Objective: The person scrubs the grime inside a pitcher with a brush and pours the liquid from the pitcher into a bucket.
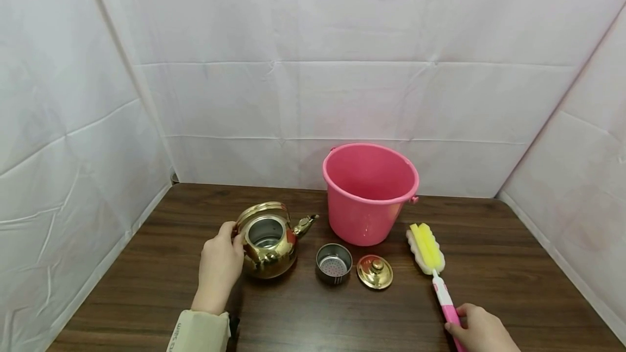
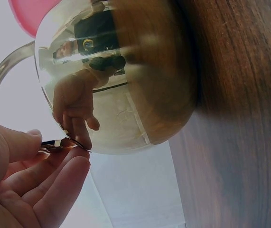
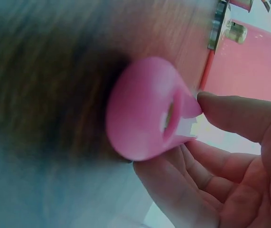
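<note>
A gold teapot (image 1: 270,257) without its lid stands upright on the table, its spout pointing right. My left hand (image 1: 221,259) is at the pot's left side, and in the left wrist view its thumb and fingers pinch the lower end of the curved handle (image 2: 2,71). On the right, a yellow and white sponge brush (image 1: 426,249) lies on the table with its head pointing away from me. My right hand (image 1: 481,330) grips its pink handle (image 3: 144,109) between thumb and fingers. Between the hands sit a metal strainer (image 1: 334,264) and a gold lid (image 1: 375,272), knob up.
A pink bucket (image 1: 369,194) stands behind the strainer and lid, near the back edge of the dark wooden table (image 1: 313,319). White cloth (image 1: 342,96) hangs along the back and both sides.
</note>
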`<state>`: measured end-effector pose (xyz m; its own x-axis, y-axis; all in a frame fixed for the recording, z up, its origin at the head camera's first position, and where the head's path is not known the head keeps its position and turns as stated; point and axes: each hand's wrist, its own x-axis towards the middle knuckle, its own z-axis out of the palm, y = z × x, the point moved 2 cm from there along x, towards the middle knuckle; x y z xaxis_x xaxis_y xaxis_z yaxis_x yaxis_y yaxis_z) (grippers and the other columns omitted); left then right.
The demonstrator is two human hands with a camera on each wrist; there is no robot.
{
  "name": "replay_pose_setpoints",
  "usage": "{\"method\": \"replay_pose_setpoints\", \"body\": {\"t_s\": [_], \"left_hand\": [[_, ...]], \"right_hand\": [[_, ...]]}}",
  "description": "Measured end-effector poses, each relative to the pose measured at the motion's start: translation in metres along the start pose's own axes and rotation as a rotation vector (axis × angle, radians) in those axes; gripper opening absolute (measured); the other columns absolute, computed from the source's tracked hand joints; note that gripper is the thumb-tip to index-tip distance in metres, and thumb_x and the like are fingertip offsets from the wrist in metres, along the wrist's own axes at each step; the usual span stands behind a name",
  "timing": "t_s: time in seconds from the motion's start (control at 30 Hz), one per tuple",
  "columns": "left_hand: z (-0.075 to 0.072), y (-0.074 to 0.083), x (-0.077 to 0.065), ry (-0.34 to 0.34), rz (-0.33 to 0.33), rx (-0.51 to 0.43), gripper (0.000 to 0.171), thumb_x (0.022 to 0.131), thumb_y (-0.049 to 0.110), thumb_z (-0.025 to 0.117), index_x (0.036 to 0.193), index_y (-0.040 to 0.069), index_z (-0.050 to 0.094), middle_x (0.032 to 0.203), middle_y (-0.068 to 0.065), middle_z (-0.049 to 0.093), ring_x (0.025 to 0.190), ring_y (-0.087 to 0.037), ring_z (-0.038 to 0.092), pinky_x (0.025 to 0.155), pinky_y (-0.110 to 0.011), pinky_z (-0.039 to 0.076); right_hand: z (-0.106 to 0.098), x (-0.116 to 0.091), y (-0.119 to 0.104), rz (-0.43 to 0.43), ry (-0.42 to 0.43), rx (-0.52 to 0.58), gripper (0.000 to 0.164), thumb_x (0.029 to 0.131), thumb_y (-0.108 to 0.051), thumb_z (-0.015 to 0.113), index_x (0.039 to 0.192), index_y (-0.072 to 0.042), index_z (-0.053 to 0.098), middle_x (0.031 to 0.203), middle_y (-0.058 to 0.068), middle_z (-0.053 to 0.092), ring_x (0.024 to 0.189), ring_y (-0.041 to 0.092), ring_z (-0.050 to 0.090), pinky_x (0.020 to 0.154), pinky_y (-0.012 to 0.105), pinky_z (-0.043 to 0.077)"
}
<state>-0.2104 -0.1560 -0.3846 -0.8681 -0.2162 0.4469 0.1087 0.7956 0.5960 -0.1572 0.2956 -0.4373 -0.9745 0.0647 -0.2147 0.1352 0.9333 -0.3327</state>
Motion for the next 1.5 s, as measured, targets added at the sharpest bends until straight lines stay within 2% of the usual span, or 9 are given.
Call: {"method": "replay_pose_setpoints", "body": {"t_s": [0.1, 0.23, 0.33, 0.5, 0.6, 0.77, 0.97, 1.2, 1.5], "left_hand": [[0.001, -0.001, 0.0, 0.003, 0.0, 0.001, 0.019, 0.093, 0.009, 0.057, 0.109, -0.002, 0.058, 0.092, -0.027, 0.069, 0.076, -0.043, 0.066, 0.061, -0.051, 0.051], [0.002, -0.003, -0.001, 0.01, 0.009, 0.003, 0.019, 0.092, 0.009, 0.058, 0.108, -0.002, 0.058, 0.091, -0.027, 0.069, 0.075, -0.043, 0.066, 0.06, -0.051, 0.051], [0.002, -0.004, -0.001, 0.021, 0.014, 0.004, 0.019, 0.092, 0.008, 0.059, 0.107, -0.002, 0.058, 0.091, -0.026, 0.069, 0.075, -0.044, 0.066, 0.06, -0.052, 0.051], [0.001, -0.002, -0.001, 0.032, 0.016, 0.003, 0.018, 0.091, 0.008, 0.059, 0.106, -0.002, 0.059, 0.09, -0.026, 0.069, 0.076, -0.044, 0.066, 0.061, -0.053, 0.051], [0.0, -0.001, -0.001, 0.033, 0.018, 0.002, 0.018, 0.091, 0.007, 0.059, 0.106, -0.003, 0.059, 0.09, -0.027, 0.069, 0.075, -0.045, 0.066, 0.06, -0.053, 0.051], [-0.001, 0.001, -0.002, 0.031, 0.015, 0.003, 0.019, 0.09, 0.006, 0.059, 0.107, -0.003, 0.059, 0.091, -0.027, 0.069, 0.076, -0.045, 0.066, 0.061, -0.053, 0.051], [-0.002, 0.001, -0.002, 0.038, 0.022, 0.004, 0.019, 0.09, 0.005, 0.06, 0.107, -0.003, 0.059, 0.091, -0.027, 0.069, 0.075, -0.044, 0.066, 0.06, -0.053, 0.051], [-0.002, 0.002, -0.001, 0.039, 0.029, 0.005, 0.018, 0.091, 0.006, 0.059, 0.107, -0.003, 0.059, 0.091, -0.026, 0.069, 0.076, -0.044, 0.066, 0.061, -0.053, 0.051], [-0.003, 0.003, -0.001, 0.039, 0.028, 0.002, 0.017, 0.091, 0.006, 0.06, 0.106, -0.003, 0.059, 0.09, -0.026, 0.069, 0.076, -0.044, 0.066, 0.061, -0.053, 0.051]], "right_hand": [[-0.001, 0.0, -0.001, 0.025, -0.025, 0.002, 0.048, 0.083, -0.029, 0.069, 0.106, 0.011, 0.059, 0.071, -0.001, 0.056, 0.065, 0.016, 0.051, 0.06, 0.036, 0.045], [-0.007, -0.001, -0.006, 0.05, -0.056, -0.035, 0.068, 0.081, -0.047, 0.069, 0.112, 0.012, 0.056, 0.08, 0.004, 0.06, 0.071, 0.018, 0.054, 0.063, 0.04, 0.049], [-0.012, -0.002, -0.012, 0.014, -0.035, -0.08, 0.082, 0.078, -0.057, 0.068, 0.117, 0.013, 0.053, 0.095, 0.018, 0.063, 0.084, 0.027, 0.06, 0.072, 0.05, 0.052], [-0.016, -0.006, -0.025, -0.093, 0.051, -0.095, 0.083, 0.08, -0.052, 0.068, 0.126, 0.015, 0.047, 0.117, 0.034, 0.055, 0.108, 0.044, 0.056, 0.084, 0.057, 0.048], [-0.016, -0.008, -0.031, -0.123, 0.085, -0.082, 0.083, 0.081, -0.049, 0.069, 0.129, 0.015, 0.045, 0.12, 0.035, 0.053, 0.113, 0.046, 0.053, 0.087, 0.058, 0.047], [-0.015, -0.01, -0.039, -0.105, 0.096, -0.065, 0.086, 0.08, -0.053, 0.068, 0.133, 0.011, 0.044, 0.124, 0.035, 0.05, 0.114, 0.046, 0.053, 0.086, 0.059, 0.047], [-0.014, -0.012, -0.051, -0.133, 0.148, -0.068, 0.085, 0.08, -0.057, 0.065, 0.133, 0.006, 0.046, 0.127, 0.032, 0.051, 0.115, 0.045, 0.054, 0.084, 0.058, 0.048], [-0.015, -0.009, -0.069, -0.112, 0.127, -0.079, 0.089, 0.08, -0.063, 0.061, 0.138, 0.002, 0.042, 0.133, 0.03, 0.047, 0.117, 0.047, 0.051, 0.082, 0.06, 0.047], [-0.017, -0.003, -0.084, -0.182, 0.207, -0.059, 0.075, 0.082, -0.051, 0.066, 0.133, 0.001, 0.048, 0.133, 0.025, 0.05, 0.115, 0.044, 0.054, 0.08, 0.059, 0.048]]}}
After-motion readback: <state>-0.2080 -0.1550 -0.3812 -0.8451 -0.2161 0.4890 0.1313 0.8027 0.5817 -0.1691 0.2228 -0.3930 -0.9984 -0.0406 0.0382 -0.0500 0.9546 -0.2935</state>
